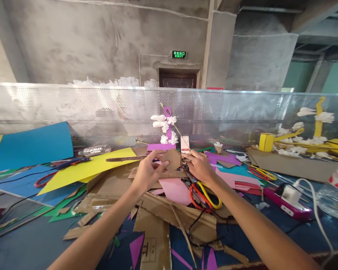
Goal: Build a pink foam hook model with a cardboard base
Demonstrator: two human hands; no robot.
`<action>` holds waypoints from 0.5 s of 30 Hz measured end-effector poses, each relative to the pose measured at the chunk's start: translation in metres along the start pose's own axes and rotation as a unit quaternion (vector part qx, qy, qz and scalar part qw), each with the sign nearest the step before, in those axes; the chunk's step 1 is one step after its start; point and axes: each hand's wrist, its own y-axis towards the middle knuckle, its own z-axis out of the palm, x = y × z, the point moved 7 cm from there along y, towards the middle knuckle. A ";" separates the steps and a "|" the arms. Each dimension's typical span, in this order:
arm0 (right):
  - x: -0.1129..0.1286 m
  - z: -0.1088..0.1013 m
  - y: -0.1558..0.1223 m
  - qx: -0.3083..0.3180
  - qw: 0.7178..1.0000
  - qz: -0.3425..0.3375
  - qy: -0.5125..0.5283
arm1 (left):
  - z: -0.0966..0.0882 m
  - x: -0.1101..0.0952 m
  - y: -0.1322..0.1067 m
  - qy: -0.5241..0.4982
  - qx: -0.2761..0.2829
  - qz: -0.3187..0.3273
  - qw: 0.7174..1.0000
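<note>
My left hand (148,170) is closed on a small brown cardboard hexagon (172,160), its thumb on the near face. Beside the hexagon's right edge, my right hand (201,167) has its fingers pinched together; what they hold, if anything, is too small to make out. Just beyond my hands stands a purple paper piece (169,131) with white tufts, above a flat purple shape (161,147). Scissors with red and yellow handles (214,198) lie below my right hand. A bundle of thin brown sticks (124,159) lies left of my left hand.
Cardboard scraps (180,213) and pink paper (176,189) cover the middle. Yellow card (92,168) and blue card (39,144) lie left, near a glue gun (73,163). A purple power strip (288,204) with a white cable sits right. A perforated metal panel (124,105) stands behind.
</note>
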 end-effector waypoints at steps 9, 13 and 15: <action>0.004 0.000 0.001 0.004 1.000 -0.003 0.009 | -0.004 -0.004 0.001 -0.010 -0.038 -0.019 0.999; 0.008 -0.003 0.001 0.000 1.000 -0.002 0.013 | -0.004 -0.003 0.002 -0.025 -0.044 -0.033 0.998; 0.009 -0.004 0.002 -0.001 1.000 -0.001 0.019 | -0.004 -0.003 0.002 -0.023 -0.043 -0.036 0.998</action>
